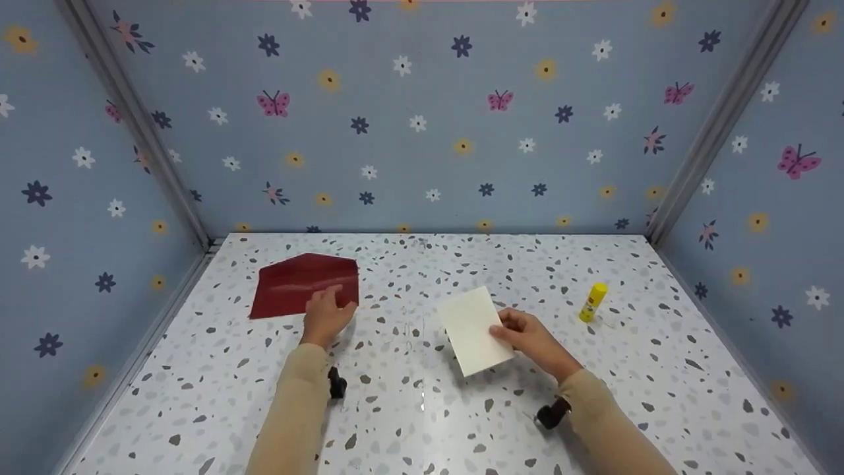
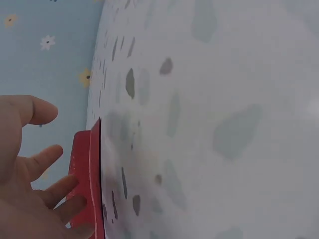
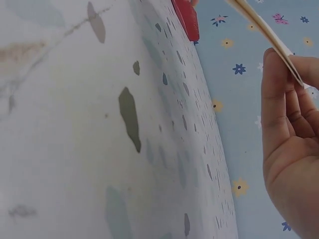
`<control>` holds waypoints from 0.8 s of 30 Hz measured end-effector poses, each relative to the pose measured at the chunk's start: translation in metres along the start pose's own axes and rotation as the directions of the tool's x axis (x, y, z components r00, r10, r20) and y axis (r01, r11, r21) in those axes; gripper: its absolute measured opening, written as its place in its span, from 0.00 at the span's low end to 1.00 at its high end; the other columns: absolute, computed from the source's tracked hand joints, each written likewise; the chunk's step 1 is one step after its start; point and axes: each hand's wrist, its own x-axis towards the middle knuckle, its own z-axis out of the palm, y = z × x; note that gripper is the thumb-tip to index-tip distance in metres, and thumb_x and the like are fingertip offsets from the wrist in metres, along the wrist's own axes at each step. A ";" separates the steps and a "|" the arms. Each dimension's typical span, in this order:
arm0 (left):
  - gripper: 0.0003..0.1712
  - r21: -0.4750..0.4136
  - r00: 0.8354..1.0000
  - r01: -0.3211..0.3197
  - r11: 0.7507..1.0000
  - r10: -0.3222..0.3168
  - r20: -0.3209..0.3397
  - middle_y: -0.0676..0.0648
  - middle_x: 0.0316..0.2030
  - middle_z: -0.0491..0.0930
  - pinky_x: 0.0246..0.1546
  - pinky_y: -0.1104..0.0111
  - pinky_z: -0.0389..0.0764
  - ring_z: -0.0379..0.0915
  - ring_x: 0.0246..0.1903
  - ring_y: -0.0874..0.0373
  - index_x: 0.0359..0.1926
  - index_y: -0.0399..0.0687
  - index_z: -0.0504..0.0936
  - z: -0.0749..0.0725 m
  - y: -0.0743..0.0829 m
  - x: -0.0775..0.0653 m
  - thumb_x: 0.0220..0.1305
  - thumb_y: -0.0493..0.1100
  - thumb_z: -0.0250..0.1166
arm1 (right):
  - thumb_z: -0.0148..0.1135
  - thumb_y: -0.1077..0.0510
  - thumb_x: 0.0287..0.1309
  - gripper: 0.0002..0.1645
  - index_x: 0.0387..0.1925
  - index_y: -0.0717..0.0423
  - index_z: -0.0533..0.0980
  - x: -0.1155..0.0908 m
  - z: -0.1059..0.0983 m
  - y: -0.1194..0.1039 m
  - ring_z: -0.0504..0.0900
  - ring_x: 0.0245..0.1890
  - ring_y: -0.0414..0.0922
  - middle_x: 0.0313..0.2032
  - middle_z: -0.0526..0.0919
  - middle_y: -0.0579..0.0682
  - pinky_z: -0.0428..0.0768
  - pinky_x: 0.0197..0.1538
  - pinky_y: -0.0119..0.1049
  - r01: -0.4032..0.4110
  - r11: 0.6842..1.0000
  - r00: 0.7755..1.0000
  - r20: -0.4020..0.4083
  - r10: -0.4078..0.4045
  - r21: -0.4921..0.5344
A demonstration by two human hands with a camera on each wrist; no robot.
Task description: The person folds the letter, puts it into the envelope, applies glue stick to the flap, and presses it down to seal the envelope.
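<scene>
A folded cream card (image 1: 471, 333) was pinched at its R edge by the R hand (image 1: 537, 343), thumb on top & fingers tucked behind. It was held tilted, raised off the tabletop (image 1: 395, 429) near the centre. A flat rectangle w/ crisp corners & a smooth matte paper face was seen; in the R wrist view, thin layers were shown at its edge.

The L hand (image 1: 326, 316) was held over the lower R part of a red envelope (image 1: 283, 297), fingers relaxed & spread; whether it was touched by the fingertips couldn't be told. The envelope was laid flat on the far L of the table, dark red, slightly glossy w/ a pale sheen streak, its top edge peaked by a shallow pointed flap.

A glossy yellow glue stick (image 1: 593, 302), approx. cylindrical, was placed well apart from the envelope, to the R of the card. The tabletop was speckled terrazzo-style w/ irregular grey chips; the blue wall (image 1: 422, 158) was printed w/ flowers & butterflies. Both forearms were covered by plain beige sleeves (image 1: 290, 396).
</scene>
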 end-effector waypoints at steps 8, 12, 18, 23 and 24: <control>0.38 0.177 1.000 0.014 0.984 -0.018 0.021 0.28 0.75 0.46 0.71 0.39 0.44 0.38 0.74 0.31 0.76 0.36 0.54 -0.007 -0.012 0.003 0.74 0.52 0.50 | 0.64 0.55 0.68 0.16 0.50 0.60 0.76 -0.001 -0.002 -0.003 0.81 0.42 0.47 0.43 0.83 0.52 0.81 0.44 0.40 -0.014 1.000 1.000 0.010 0.014 0.006; 0.39 0.183 0.997 0.031 0.983 -0.044 0.065 0.28 0.76 0.42 0.71 0.39 0.38 0.31 0.74 0.31 0.77 0.35 0.52 -0.011 -0.012 0.002 0.75 0.52 0.49 | 0.65 0.52 0.66 0.18 0.51 0.59 0.76 -0.001 -0.003 -0.002 0.81 0.43 0.48 0.44 0.83 0.52 0.82 0.44 0.39 -0.020 1.000 1.000 -0.012 0.020 0.001; 0.38 0.216 0.994 0.038 0.976 -0.060 0.095 0.28 0.76 0.42 0.71 0.39 0.35 0.29 0.74 0.30 0.77 0.35 0.53 -0.012 -0.012 0.001 0.74 0.52 0.48 | 0.66 0.49 0.65 0.22 0.52 0.60 0.76 -0.002 -0.005 0.000 0.81 0.42 0.48 0.44 0.82 0.54 0.81 0.43 0.39 -0.002 1.000 1.000 -0.016 0.002 -0.004; 0.39 0.225 0.993 0.042 0.973 -0.066 0.101 0.28 0.76 0.41 0.71 0.39 0.34 0.28 0.74 0.31 0.77 0.35 0.53 -0.011 -0.011 0.001 0.74 0.51 0.48 | 0.67 0.47 0.65 0.24 0.53 0.59 0.76 -0.002 -0.007 0.000 0.81 0.42 0.48 0.44 0.82 0.53 0.81 0.43 0.39 -0.013 1.000 0.999 -0.031 0.013 -0.008; 0.39 0.230 0.993 0.040 0.972 -0.065 0.103 0.28 0.76 0.42 0.71 0.39 0.34 0.28 0.74 0.31 0.77 0.35 0.53 -0.010 -0.010 0.000 0.73 0.51 0.48 | 0.67 0.47 0.65 0.24 0.53 0.59 0.76 -0.002 -0.007 0.000 0.81 0.42 0.48 0.44 0.82 0.53 0.81 0.43 0.39 -0.019 1.000 0.999 -0.033 0.019 -0.010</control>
